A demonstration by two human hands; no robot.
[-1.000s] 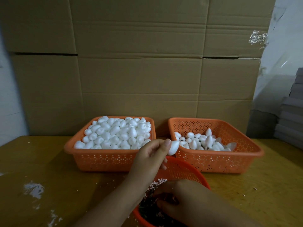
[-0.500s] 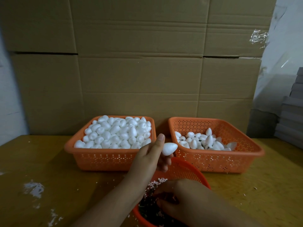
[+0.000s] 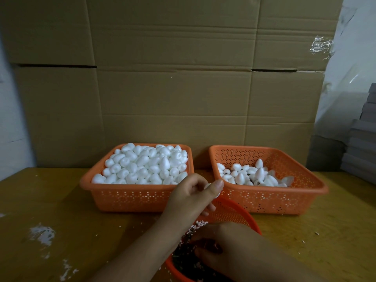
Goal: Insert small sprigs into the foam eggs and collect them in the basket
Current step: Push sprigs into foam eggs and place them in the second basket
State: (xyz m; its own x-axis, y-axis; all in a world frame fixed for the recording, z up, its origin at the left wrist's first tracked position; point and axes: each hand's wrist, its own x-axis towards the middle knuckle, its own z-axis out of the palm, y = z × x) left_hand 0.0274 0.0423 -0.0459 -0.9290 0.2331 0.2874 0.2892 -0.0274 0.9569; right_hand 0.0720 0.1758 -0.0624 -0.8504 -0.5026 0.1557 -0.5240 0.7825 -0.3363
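Curling round a foam egg [image 3: 209,187], the left hand [image 3: 190,198] has a closed grip, with only slivers of white showing beside the thumb, above the round basket [image 3: 244,215]. The right hand [image 3: 230,247] reaches into that basket among the dark sprigs [image 3: 184,261]; I cannot tell whether its grip holds one. On the table [image 3: 50,200] stand a left basket [image 3: 130,198] heaped with plain eggs and a right basket [image 3: 270,198] holding fewer.

Left hand [image 3: 191,197] raised, fingers curled, thumb extended, right hand [image 3: 227,247] low, fingers bent downward
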